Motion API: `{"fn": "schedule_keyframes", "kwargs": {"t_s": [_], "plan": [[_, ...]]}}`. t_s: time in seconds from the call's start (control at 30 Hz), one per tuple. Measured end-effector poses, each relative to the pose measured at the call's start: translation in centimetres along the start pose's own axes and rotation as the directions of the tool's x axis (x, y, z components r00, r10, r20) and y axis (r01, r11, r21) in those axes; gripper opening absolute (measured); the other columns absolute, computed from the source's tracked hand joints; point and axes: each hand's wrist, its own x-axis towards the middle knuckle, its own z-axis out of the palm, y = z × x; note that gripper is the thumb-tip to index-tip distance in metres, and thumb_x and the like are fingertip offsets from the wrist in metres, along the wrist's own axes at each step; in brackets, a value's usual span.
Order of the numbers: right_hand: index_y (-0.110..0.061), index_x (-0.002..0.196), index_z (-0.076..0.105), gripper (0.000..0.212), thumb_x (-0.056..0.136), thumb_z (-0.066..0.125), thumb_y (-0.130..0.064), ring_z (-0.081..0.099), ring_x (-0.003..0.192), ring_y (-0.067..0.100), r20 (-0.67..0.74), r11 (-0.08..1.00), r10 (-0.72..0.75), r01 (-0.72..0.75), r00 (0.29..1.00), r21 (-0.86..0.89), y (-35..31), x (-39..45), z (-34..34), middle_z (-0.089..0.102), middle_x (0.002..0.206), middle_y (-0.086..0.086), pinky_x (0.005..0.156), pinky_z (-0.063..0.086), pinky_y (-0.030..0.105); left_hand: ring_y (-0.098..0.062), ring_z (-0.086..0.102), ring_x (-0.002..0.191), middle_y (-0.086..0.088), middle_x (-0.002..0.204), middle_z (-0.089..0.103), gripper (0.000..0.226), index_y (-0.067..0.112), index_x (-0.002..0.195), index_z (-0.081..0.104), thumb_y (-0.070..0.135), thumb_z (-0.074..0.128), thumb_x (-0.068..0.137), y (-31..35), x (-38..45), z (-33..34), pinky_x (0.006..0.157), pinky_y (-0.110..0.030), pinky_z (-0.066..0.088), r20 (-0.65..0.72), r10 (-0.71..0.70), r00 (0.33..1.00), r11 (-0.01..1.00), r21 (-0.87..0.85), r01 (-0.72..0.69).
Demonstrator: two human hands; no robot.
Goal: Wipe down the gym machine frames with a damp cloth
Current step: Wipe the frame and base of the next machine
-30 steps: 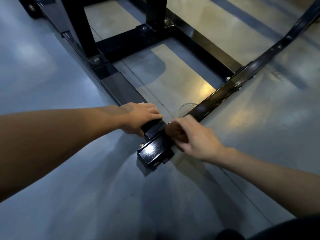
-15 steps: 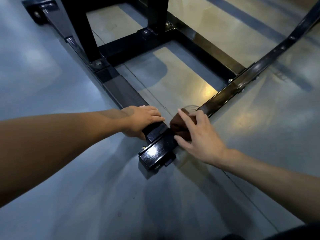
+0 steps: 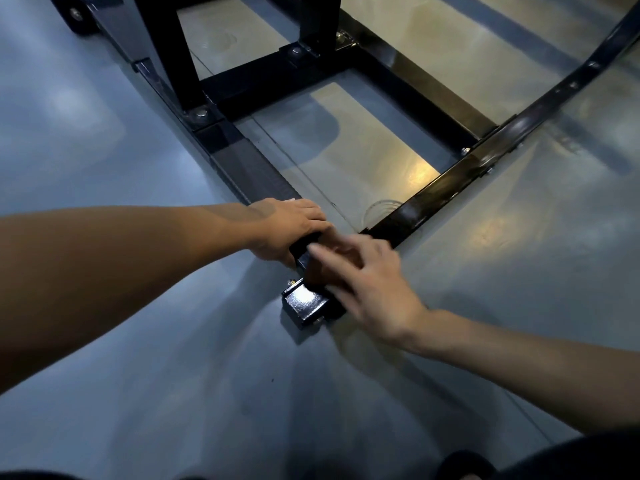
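A: Where's the cloth (image 3: 325,271)?
B: Dark brown wad, on top of the frame (image 3: 446,188) at the near corner, where the two floor rails meet. Right hand (image 3: 367,289) is over it.
A: Gripping or pressing?
B: Pressing, mostly. Fingers (image 3: 332,263) spread fairly straight across the cloth, thumb on the near side by the end cap (image 3: 306,304). Hand is motion-blurred, so I can't rule out a light pinch.
A: Left hand (image 3: 291,226)?
B: Curled over the left rail just behind the corner, fingers wrapped over the top edge. Looks like bracing.
A: Good. Advice for this step?
B: Keep the palm flat so the whole cloth contacts the top face. Then fold it over the edge and do the side faces too; top-only misses half the tube.
A: The end cap?
B: Glossy, with small bolts sticking out at the side. Work around them with a fingertip through the cloth. Don't drag across, it'll snag.
A: Left hand is in the wipe path.
B: Yes. I'd shift it further up the ribbed strip (image 3: 256,171) before wiping that rail, or swap support to the right rail.
A: Progress?
B: My guess is early. The uprights (image 3: 166,53), cross bars and the long right rail all need a pass. Can't tell from sheen what's done.
A: Risk?
B: Floor (image 3: 138,393) is glossy. Drips from an over-wet cloth make it slick.
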Motion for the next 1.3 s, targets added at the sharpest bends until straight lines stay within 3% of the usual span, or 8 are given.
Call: {"fn": "schedule_keyframes", "kwargs": {"t_s": [0.13,0.23,0.53,0.7,0.8,0.9,1.07,1.3], "plan": [[-0.037,0.152,0.044,0.059,0.097,0.055,-0.055,0.049,0.103,0.034,0.131,0.948,-0.317,0.320,0.939,0.000,-3.6,-1.1,1.2,0.044,0.135,0.015,0.082,0.050,0.047,-0.015,0.013,0.154,0.009,0.164,0.022,0.096,0.030,0.164,0.015,0.050,0.073,0.090,0.1,-0.1,0.0,0.098,-0.029,0.040,0.018,-0.011,1.000,0.999,0.034,0.010],[-0.033,0.154,0.042,0.058,0.098,0.055,-0.036,0.046,0.101,0.029,0.199,0.926,-0.377,0.374,0.905,0.051,-2.4,-2.4,1.1,0.049,0.135,0.016,0.083,0.054,0.044,-0.015,0.012,0.155,0.009,0.164,0.022,0.097,0.030,0.164,0.014,0.048,0.074,0.090,0.2,0.0,0.0,0.095,-0.031,0.041,0.023,-0.013,1.000,0.999,0.038,0.012],[-0.034,0.144,0.056,0.055,0.092,0.072,-0.034,0.045,0.117,0.035,-0.065,0.994,0.033,-0.026,0.997,0.104,1.4,0.5,-1.5,0.039,0.129,0.010,0.104,0.047,0.051,-0.016,0.017,0.153,0.007,0.162,0.027,0.097,0.028,0.162,0.021,0.051,0.077,0.086,-0.3,0.0,0.2,0.103,-0.036,0.042,-0.001,0.015,1.000,1.000,0.019,-0.015],[-0.027,0.138,0.064,0.039,0.100,0.064,-0.033,0.051,0.117,0.041,-0.019,0.957,-0.254,0.254,0.967,0.142,-2.7,-0.2,0.6,0.043,0.145,0.020,0.101,0.045,0.050,-0.014,0.015,0.154,0.008,0.164,0.023,0.096,0.030,0.163,0.018,0.051,0.074,0.089,-0.2,-0.3,0.0,0.095,-0.033,0.042,-0.004,0.001,1.000,0.999,0.036,-0.001],[-0.028,0.159,0.031,0.078,0.093,0.069,-0.013,0.052,0.119,0.036,0.109,0.890,-0.443,0.422,0.890,0.172,-3.5,-0.9,0.9,0.038,0.154,0.007,0.105,0.043,0.042,-0.014,0.013,0.154,0.007,0.164,0.023,0.096,0.028,0.164,0.018,0.048,0.075,0.089,0.0,-0.1,0.2,0.102,-0.036,0.041,0.008,-0.009,1.000,0.999,0.037,0.009],[-0.008,0.157,0.034,0.087,0.082,0.080,-0.008,0.051,0.127,0.030,0.050,0.934,-0.281,0.262,0.958,0.243,-0.9,-0.8,0.1,0.047,0.151,0.007,0.111,0.036,0.033,-0.015,0.013,0.155,0.005,0.164,0.024,0.096,0.026,0.164,0.018,0.046,0.075,0.090,0.0,-0.1,0.3,0.110,-0.039,0.037,0.023,-0.007,1.000,1.000,0.026,0.006],[-0.017,0.139,0.050,0.058,0.084,0.069,-0.020,0.052,0.116,0.032,-0.067,0.983,-0.043,0.055,0.997,0.176,-0.2,0.4,0.2,0.057,0.131,0.001,0.102,0.041,0.044,-0.017,0.017,0.154,0.003,0.163,0.027,0.095,0.025,0.162,0.023,0.047,0.077,0.087,-0.2,-0.4,0.2,0.114,-0.038,0.034,-0.005,0.016,1.000,1.000,-0.008,-0.016],[-0.012,0.136,0.055,0.061,0.075,0.062,-0.011,0.059,0.119,0.032,0.137,0.881,-0.454,0.421,0.880,0.214,-2.2,-1.2,1.2,0.060,0.134,0.005,0.103,0.046,0.045,-0.013,0.012,0.155,0.008,0.166,0.021,0.094,0.030,0.164,0.017,0.048,0.074,0.090,-0.4,-0.1,0.2,0.092,-0.030,0.037,0.007,-0.005,1.000,1.000,0.014,0.005]]}}
